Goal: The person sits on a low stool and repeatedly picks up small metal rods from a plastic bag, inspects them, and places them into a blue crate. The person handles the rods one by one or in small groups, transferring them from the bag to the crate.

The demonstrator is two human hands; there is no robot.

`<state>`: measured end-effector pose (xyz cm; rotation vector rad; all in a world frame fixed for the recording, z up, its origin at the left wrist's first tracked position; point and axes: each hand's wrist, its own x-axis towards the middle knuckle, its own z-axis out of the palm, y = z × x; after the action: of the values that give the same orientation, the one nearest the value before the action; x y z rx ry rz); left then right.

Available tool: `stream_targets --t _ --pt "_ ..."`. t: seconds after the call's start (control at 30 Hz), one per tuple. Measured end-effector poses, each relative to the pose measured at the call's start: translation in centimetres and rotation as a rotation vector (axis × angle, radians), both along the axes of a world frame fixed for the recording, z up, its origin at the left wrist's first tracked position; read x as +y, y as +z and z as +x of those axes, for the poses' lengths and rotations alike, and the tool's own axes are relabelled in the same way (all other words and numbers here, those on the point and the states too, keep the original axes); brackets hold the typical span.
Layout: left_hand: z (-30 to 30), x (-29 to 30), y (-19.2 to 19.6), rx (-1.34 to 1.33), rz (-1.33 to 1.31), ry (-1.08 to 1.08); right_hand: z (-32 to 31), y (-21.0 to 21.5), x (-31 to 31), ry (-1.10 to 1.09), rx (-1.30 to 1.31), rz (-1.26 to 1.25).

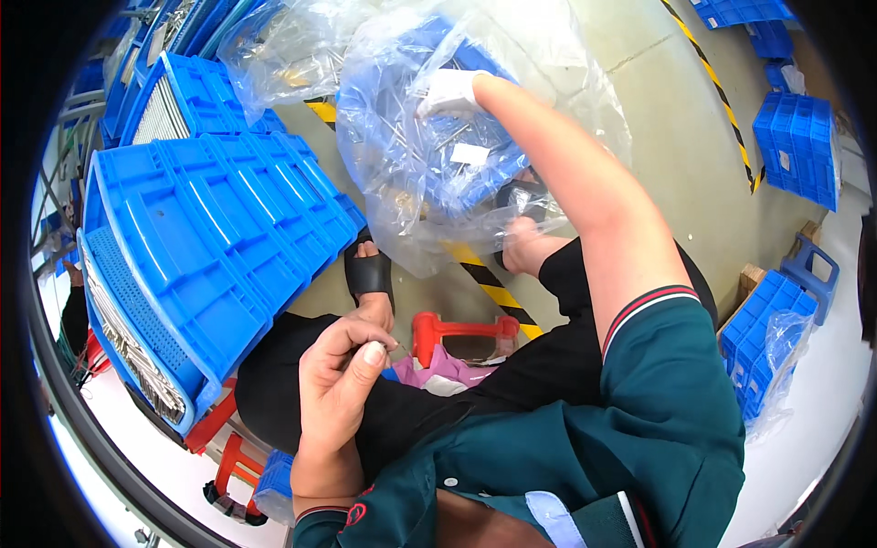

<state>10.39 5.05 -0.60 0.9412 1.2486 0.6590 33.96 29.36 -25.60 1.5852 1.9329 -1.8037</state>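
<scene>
My left hand is held over my lap with thumb and fingers pinched on a thin metal pin. My right hand, in a white glove, reaches forward into a clear plastic bag that lines a blue bin on the floor. Thin metal pins lie inside the bag around the gloved fingers. The bag's film hides whether those fingers hold anything.
A stack of blue plastic crates leans at my left, some filled with metal pins. More blue crates stand at the right and lower right. A red stool sits between my feet. Yellow-black floor tape runs beneath the bag.
</scene>
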Motion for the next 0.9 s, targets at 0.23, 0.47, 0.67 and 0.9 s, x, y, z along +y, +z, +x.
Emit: stream_targets --t 0.23,0.47,0.67,0.9 --pt "0.1 0.3 -0.4 0.066 -0.019 -0.012 0.8 -6.0 0.9 0.846 -0.003 0.889" --pt "0.2 0.5 -0.6 0.081 -0.027 -0.011 2.0 -6.2 -0.2 0.703 -0.252 0.405" --pt "0.1 0.3 -0.7 0.071 -0.013 -0.023 4.0 -5.9 -2.0 -0.36 -0.041 -0.425" --pt "0.3 0.1 -0.5 -0.094 -0.027 0.029 4.8 -6.3 -5.2 -1.541 0.428 -0.657"
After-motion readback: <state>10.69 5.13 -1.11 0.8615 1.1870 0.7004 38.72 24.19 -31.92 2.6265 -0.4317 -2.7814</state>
